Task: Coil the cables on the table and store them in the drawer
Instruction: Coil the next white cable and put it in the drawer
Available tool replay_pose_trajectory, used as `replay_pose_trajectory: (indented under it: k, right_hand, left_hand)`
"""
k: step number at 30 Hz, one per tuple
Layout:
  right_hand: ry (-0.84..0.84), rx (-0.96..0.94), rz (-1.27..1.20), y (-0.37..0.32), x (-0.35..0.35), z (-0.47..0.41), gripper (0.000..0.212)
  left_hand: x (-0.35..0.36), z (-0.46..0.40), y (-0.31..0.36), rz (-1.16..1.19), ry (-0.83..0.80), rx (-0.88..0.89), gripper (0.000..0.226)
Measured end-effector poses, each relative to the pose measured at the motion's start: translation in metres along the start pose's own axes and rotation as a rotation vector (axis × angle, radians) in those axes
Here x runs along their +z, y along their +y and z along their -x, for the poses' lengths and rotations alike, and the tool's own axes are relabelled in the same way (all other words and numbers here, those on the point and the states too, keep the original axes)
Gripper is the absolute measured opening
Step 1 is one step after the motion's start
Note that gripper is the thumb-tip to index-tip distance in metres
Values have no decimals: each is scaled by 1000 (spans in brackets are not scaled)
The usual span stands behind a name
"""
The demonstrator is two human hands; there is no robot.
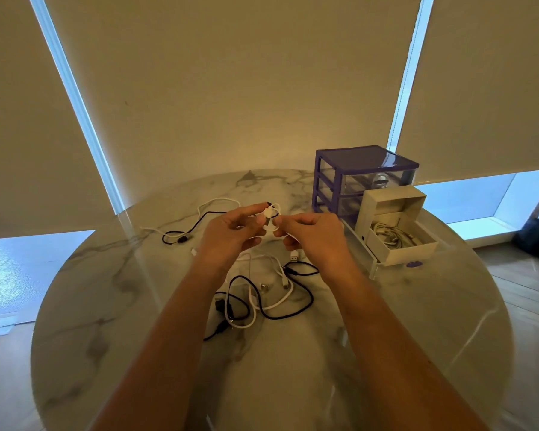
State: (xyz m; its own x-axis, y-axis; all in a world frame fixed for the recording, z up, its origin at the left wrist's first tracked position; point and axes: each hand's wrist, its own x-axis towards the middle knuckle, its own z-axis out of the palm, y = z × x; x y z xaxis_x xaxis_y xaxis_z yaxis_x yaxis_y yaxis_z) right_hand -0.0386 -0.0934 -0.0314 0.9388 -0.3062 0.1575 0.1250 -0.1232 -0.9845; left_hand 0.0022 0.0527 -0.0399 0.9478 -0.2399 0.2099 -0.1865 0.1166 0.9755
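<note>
While both hands met at the frame's centre, the left hand (231, 231) and right hand (308, 234) each kept a pinching grip on a small white cable coil (269, 216) above the table (106, 306). Loose cables (262, 293) lay below; the open drawer (395, 231) sat right.
</note>
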Motion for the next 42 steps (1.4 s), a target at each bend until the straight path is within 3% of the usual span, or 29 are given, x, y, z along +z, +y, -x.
replay_pose_trajectory:
  k: [7, 9, 13, 24, 33, 38, 40, 42]
  right_hand:
    - [110, -88, 132, 7, 5, -3, 12]
    - [128, -136, 200, 9, 6, -4, 13]
    - [88, -184, 230, 9, 7, -3, 13]
    - [102, -227, 194, 11, 7, -4, 13]
    - [-74, -288, 404, 17, 2, -8, 22]
    - [-23, -305, 447, 25, 1, -13, 20]
    - [66, -255, 348, 27, -1, -17, 20]
    - [126, -126, 67, 25, -3, -17, 23]
  left_hand:
    - [1, -3, -1, -125, -16, -56, 21]
    - [1, -3, 0, -124, -15, -73, 12]
    - [0, -4, -2, -159, 28, -66, 31]
    - [-2, -2, 1, -122, 37, 0, 6]
    - [-16, -9, -2, 43, 263, -26, 19]
    - [-14, -9, -1, 52, 230, -39, 22]
    - [-13, -8, 0, 31, 179, -41, 20]
    - [-9, -6, 0, -13, 125, -44, 15]
